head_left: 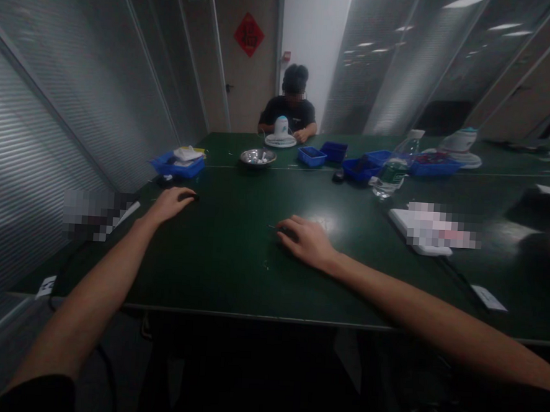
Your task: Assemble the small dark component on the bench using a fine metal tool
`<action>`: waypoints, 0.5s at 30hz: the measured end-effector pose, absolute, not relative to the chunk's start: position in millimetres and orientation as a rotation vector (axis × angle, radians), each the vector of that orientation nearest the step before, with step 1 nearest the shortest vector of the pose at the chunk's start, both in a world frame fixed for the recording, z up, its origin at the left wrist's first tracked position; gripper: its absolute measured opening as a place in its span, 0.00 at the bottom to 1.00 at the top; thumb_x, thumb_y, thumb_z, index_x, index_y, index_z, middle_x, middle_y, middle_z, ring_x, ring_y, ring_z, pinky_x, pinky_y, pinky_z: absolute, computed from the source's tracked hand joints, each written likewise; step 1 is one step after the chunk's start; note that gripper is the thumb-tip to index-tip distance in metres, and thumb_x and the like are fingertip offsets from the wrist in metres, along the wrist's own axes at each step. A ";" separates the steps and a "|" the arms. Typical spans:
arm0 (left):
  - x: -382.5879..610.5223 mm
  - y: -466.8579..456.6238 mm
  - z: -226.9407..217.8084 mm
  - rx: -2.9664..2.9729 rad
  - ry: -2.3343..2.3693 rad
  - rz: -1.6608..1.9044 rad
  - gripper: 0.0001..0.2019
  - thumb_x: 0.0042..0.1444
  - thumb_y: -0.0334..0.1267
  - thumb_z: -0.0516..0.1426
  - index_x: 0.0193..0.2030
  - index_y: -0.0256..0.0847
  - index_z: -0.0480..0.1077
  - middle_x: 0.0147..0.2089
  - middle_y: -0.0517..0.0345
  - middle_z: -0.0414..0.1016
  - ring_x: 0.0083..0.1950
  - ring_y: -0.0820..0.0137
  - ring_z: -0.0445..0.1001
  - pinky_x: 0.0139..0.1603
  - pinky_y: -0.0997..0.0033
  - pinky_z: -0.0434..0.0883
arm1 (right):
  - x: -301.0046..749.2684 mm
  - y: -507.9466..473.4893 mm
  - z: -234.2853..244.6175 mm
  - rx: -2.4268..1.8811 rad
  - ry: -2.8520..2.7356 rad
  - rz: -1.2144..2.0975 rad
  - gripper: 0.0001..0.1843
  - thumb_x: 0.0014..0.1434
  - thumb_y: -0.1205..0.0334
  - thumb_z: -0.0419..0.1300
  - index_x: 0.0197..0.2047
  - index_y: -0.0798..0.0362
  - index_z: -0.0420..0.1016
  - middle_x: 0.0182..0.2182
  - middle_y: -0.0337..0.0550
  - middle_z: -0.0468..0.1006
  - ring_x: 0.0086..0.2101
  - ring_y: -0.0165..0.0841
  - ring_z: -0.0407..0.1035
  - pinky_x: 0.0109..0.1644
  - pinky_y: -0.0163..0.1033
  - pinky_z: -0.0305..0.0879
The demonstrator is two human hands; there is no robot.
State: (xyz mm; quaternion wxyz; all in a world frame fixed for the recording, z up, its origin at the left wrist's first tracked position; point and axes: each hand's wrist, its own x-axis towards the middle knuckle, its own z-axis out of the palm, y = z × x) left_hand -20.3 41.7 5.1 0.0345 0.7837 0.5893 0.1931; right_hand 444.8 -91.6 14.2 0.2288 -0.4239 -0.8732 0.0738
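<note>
Left hand (171, 204) lies flat, fingertips on a small black oval piece (190, 196) just ahead of it; right hand (306, 240) cups another dark bit (284, 233), grip unclear tbh.

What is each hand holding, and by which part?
Left hand rests on left dark object, right hand on right dark object; hold cannot be told.

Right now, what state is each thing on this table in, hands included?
Left hand, palm down, fingertips on dark piece; grip unclear.
Right hand, palm down over second dark piece; grip unclear.
Bowl, upright, pale bits inside.
Bottle, standing, cap on.
Blue bin, upright, open-topped.
Fan, running or not: cannot tell.
Door, shut.
</note>
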 end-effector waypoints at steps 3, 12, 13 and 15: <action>-26.6 41.6 5.3 2.367 1.902 0.606 0.18 0.61 0.46 0.58 0.54 0.45 0.78 0.58 0.51 0.79 0.59 0.54 0.74 0.63 0.57 0.66 | 444.5 -91.3 13.8 -1.168 -2.402 0.195 0.15 0.71 0.54 0.56 0.56 0.51 0.75 0.46 0.47 0.77 0.39 0.35 0.73 0.41 0.40 0.66; -35.4 43.2 3.9 2.271 2.062 0.715 0.22 0.60 0.42 0.57 0.60 0.40 0.74 0.49 0.49 0.82 0.49 0.56 0.77 0.55 0.61 0.70 | 445.0 -92.8 15.6 -1.148 -2.420 0.191 0.16 0.72 0.54 0.55 0.56 0.51 0.75 0.47 0.47 0.77 0.37 0.34 0.72 0.40 0.39 0.66; -38.5 45.3 2.6 2.284 2.074 0.715 0.21 0.59 0.42 0.58 0.58 0.40 0.75 0.49 0.48 0.81 0.50 0.56 0.77 0.56 0.60 0.70 | 445.0 -92.8 15.8 -1.145 -2.420 0.190 0.16 0.72 0.55 0.55 0.56 0.51 0.75 0.46 0.47 0.77 0.37 0.34 0.72 0.40 0.39 0.66; -44.3 49.9 0.0 2.271 2.111 0.692 0.18 0.57 0.43 0.60 0.52 0.39 0.78 0.48 0.46 0.80 0.51 0.53 0.76 0.56 0.58 0.69 | 444.8 -93.1 16.3 -1.146 -2.421 0.192 0.15 0.72 0.55 0.55 0.56 0.51 0.75 0.46 0.47 0.77 0.37 0.34 0.72 0.39 0.39 0.66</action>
